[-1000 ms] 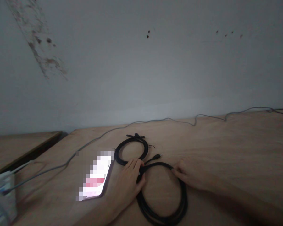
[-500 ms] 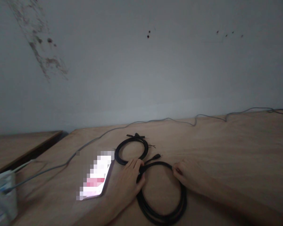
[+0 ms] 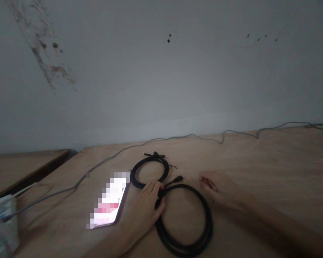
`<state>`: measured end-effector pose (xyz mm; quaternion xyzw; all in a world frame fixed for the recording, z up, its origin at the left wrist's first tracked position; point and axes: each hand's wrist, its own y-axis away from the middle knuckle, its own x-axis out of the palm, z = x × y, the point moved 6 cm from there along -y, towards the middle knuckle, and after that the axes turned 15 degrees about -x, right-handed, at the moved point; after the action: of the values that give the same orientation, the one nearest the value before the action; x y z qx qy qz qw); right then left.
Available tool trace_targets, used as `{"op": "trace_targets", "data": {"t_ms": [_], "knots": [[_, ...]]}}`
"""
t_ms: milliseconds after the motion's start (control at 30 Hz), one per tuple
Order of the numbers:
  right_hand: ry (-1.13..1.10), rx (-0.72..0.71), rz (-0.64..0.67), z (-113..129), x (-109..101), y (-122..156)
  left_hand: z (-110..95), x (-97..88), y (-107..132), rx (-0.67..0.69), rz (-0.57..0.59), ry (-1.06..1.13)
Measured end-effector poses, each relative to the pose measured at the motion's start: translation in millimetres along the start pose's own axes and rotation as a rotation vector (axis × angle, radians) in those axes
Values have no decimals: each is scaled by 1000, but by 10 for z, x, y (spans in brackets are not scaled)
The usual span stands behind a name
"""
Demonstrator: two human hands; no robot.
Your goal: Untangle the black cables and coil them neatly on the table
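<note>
Two black coiled cables lie on a wooden table (image 3: 271, 168). The larger coil (image 3: 187, 220) is nearest me, the smaller coil (image 3: 150, 171) just behind it. My left hand (image 3: 148, 204) rests on the larger coil's left side, fingers curled and pressing on the cable near its plug end (image 3: 177, 179). My right hand (image 3: 218, 188) hovers slightly above the table to the right of the larger coil, fingers loosely curled, holding nothing and apart from the cable.
A lit phone (image 3: 110, 202) lies screen up left of my left hand. A thin grey wire (image 3: 193, 137) runs along the table's back edge by the wall. Pale objects (image 3: 1, 222) sit at the far left. A second lower surface (image 3: 24, 165) stands left.
My right hand has let go of the larger coil's right side and lifted away up and to the right. My left hand has stayed on the cable.
</note>
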<state>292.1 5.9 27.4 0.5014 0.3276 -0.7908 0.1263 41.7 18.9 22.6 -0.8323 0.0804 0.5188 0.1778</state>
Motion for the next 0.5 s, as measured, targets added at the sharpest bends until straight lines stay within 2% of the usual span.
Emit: {"op": "trace_targets", "data": {"t_ms": [100, 233, 500], "knots": [[-42, -132, 36, 45, -75, -5, -12, -8, -3, -13, 5, -7], [-106, -367, 89, 156, -39, 10, -10, -10, -6, -4, -19, -1], [34, -418, 239, 16, 56, 16, 16, 18, 4, 7, -6, -9]]}}
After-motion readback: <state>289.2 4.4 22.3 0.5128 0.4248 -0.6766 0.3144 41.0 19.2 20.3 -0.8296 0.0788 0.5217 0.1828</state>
